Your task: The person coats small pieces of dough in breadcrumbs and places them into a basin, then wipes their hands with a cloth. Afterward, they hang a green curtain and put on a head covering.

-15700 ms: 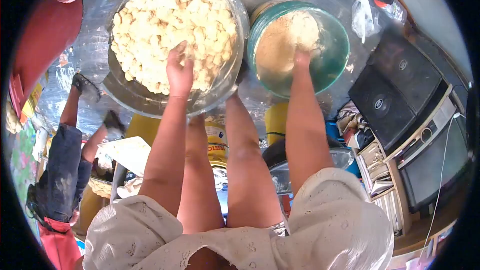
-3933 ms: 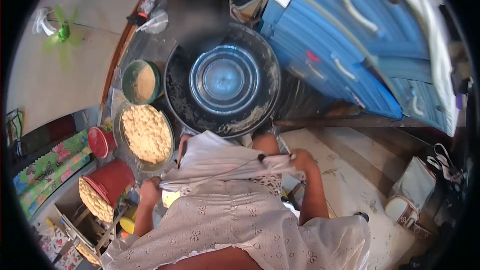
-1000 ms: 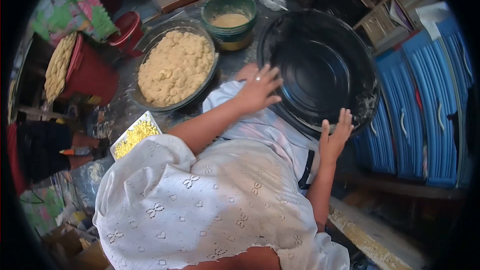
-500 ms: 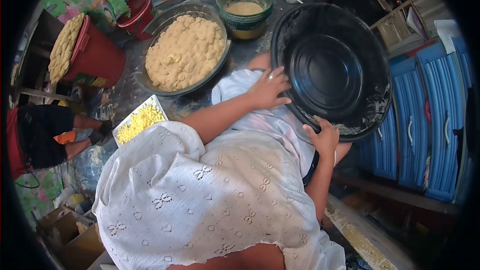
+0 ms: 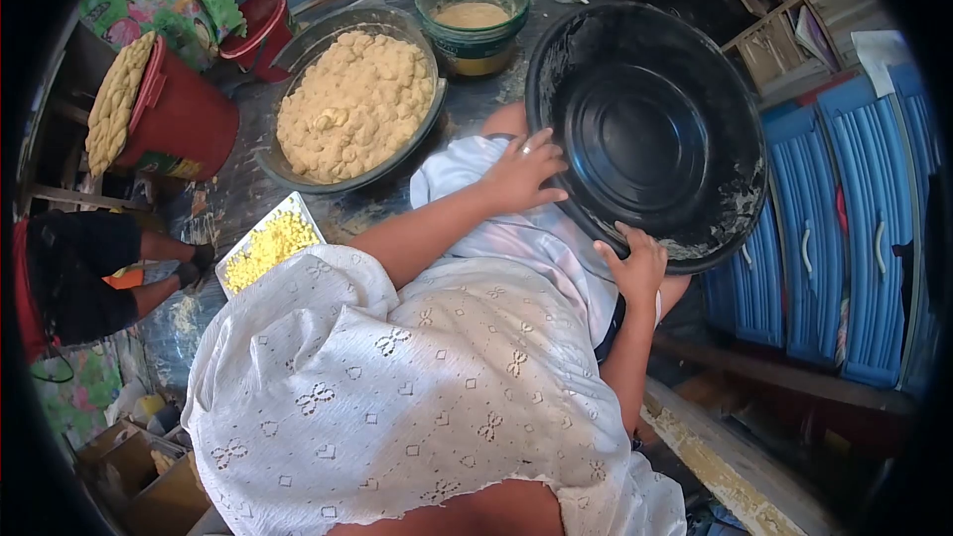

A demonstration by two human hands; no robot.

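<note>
A large black plastic basin (image 5: 640, 144) leans tilted toward me against my lap, with pale floury smears on its inner wall. My left hand (image 5: 524, 175) rests on its near left rim, fingers spread and a ring showing. At the lower rim is my right hand (image 5: 635, 260), its thumb apart from the fingers, which touch the edge. Beside my left arm lies a white tray (image 5: 234, 287) of small yellow pieces (image 5: 270, 250). Beyond it, a wide metal basin (image 5: 434, 124) is heaped with tan dough-like lumps (image 5: 352, 104).
A green tub (image 5: 473, 42) with beige contents stands at the back. Red buckets (image 5: 189, 124) are at the left, one topped with tan lumps. Another person's legs (image 5: 154, 273) show at far left. Blue drawers (image 5: 794, 248) and a wooden beam (image 5: 710, 457) flank my right side.
My view has shifted slightly, so the scene sits a little further left. Both hands stay at the black basin's rim, with hardly any change in their pose.
</note>
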